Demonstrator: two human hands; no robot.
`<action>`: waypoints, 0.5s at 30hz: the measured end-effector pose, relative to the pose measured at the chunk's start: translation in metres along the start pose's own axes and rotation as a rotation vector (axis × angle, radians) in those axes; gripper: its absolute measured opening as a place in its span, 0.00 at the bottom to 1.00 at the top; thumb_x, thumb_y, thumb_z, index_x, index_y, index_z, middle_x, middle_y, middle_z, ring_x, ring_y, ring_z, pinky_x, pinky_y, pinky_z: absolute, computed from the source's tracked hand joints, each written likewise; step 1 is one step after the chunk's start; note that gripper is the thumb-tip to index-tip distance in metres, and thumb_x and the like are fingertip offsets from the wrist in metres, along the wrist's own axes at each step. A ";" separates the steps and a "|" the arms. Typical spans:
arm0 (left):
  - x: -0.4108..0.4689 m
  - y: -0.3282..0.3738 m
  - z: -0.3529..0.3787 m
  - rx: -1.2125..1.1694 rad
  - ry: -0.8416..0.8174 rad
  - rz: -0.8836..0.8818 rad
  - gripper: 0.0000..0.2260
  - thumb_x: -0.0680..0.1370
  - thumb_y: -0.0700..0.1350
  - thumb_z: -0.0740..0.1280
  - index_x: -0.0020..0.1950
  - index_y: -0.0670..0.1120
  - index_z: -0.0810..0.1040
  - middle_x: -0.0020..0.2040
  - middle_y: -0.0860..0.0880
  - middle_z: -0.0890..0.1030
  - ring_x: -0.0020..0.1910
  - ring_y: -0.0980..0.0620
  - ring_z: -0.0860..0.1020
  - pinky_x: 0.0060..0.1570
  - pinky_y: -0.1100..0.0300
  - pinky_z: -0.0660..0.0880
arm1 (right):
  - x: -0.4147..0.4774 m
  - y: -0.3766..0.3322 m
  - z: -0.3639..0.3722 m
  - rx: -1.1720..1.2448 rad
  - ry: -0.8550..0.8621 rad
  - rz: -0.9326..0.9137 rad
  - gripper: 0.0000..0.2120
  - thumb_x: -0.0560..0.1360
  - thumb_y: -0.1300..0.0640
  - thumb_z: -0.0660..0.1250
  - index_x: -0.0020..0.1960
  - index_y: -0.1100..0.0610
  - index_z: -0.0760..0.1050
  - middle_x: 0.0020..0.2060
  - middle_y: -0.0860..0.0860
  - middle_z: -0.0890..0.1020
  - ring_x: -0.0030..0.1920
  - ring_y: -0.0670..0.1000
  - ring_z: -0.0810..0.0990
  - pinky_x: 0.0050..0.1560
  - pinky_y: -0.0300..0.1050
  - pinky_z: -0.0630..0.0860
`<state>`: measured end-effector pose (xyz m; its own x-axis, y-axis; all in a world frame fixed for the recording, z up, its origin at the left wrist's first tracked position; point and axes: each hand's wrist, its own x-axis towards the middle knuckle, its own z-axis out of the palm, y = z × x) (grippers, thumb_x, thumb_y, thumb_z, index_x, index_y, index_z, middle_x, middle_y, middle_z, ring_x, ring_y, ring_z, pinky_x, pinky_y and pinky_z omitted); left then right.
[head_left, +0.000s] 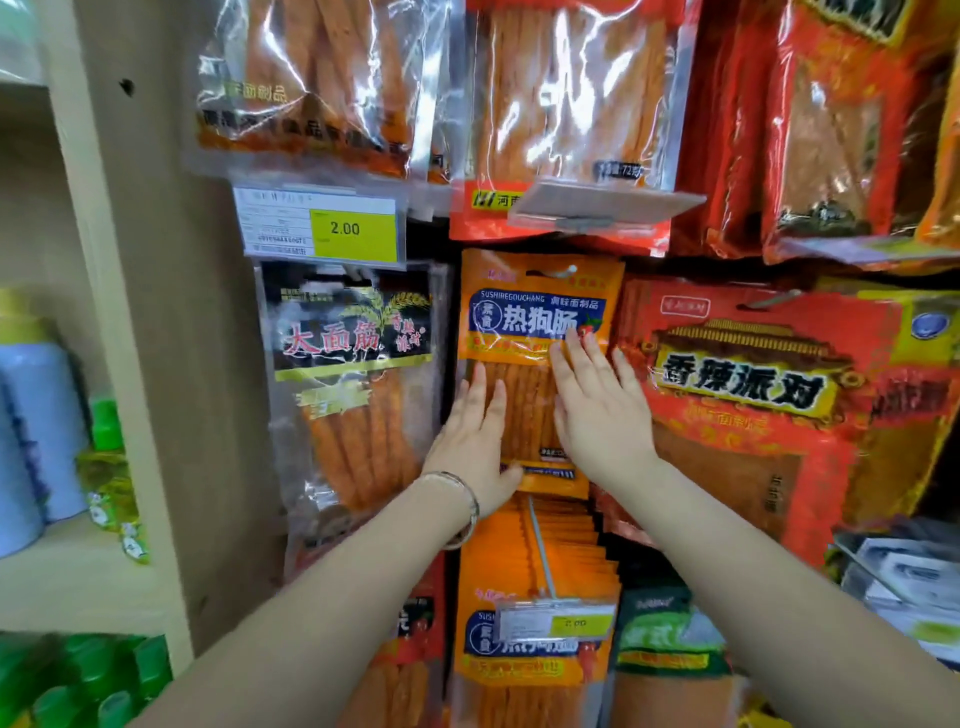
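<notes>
**Mia:** Pressing both hands flat on the orange packet (540, 312), is the job nearly done?

**Tom:** I think so. The packet hangs on its hook (570, 270), up above the fingertips, and it looks straight. What is left, I guess, is to smooth it down and let go.

**Mia:** Do the hands hold it?

**Tom:** No. The left hand (475, 441) lies on the packet's left side with straight fingers, and its thumb lies across the bottom edge. The right hand (597, 410) lies on the right side with its fingers spread and straight. Nothing is pinched.

**Mia:** What is the packet like?

**Tom:** It is thin, shiny plastic, flat and long. The top is orange with a blue label. Under the palms is a see-through window with long orange-brown sticks inside.

**Mia:** And around the hands?

**Tom:** Just left of the left hand hangs a black packet (353, 338), crinkly and clear lower down. Just right of the right hand hangs a big red packet (743, 384). Below the wrists, more orange packets (535, 675) sit in a row on a thin metal peg (540, 551) with a yellow price tag (576, 621). A bracelet (460, 491) goes round the left wrist.
</notes>
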<state>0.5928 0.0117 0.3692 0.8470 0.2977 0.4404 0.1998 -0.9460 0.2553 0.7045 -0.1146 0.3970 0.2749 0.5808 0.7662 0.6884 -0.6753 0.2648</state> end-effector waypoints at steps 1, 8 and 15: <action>0.005 -0.001 0.000 0.008 -0.017 -0.010 0.41 0.76 0.52 0.64 0.77 0.47 0.38 0.75 0.47 0.30 0.75 0.47 0.36 0.74 0.47 0.53 | 0.005 0.000 0.002 0.012 -0.051 0.005 0.27 0.76 0.58 0.62 0.74 0.61 0.62 0.74 0.60 0.62 0.75 0.58 0.60 0.73 0.54 0.55; 0.030 -0.005 -0.005 -0.017 -0.144 -0.092 0.40 0.75 0.51 0.66 0.77 0.44 0.43 0.76 0.46 0.33 0.76 0.45 0.44 0.74 0.51 0.53 | 0.032 -0.002 0.005 0.084 -0.416 0.074 0.32 0.78 0.62 0.54 0.78 0.55 0.44 0.78 0.52 0.43 0.77 0.52 0.44 0.72 0.50 0.59; 0.023 -0.007 -0.005 -0.212 -0.227 -0.057 0.34 0.78 0.48 0.62 0.77 0.42 0.48 0.78 0.42 0.46 0.76 0.45 0.51 0.72 0.58 0.50 | 0.020 -0.021 -0.022 0.462 -0.419 0.309 0.27 0.78 0.61 0.56 0.76 0.56 0.56 0.68 0.60 0.71 0.66 0.60 0.72 0.62 0.49 0.69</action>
<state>0.6086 0.0258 0.3818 0.9306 0.2904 0.2227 0.1629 -0.8736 0.4586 0.6801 -0.0989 0.4196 0.6761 0.5826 0.4511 0.7265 -0.6293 -0.2761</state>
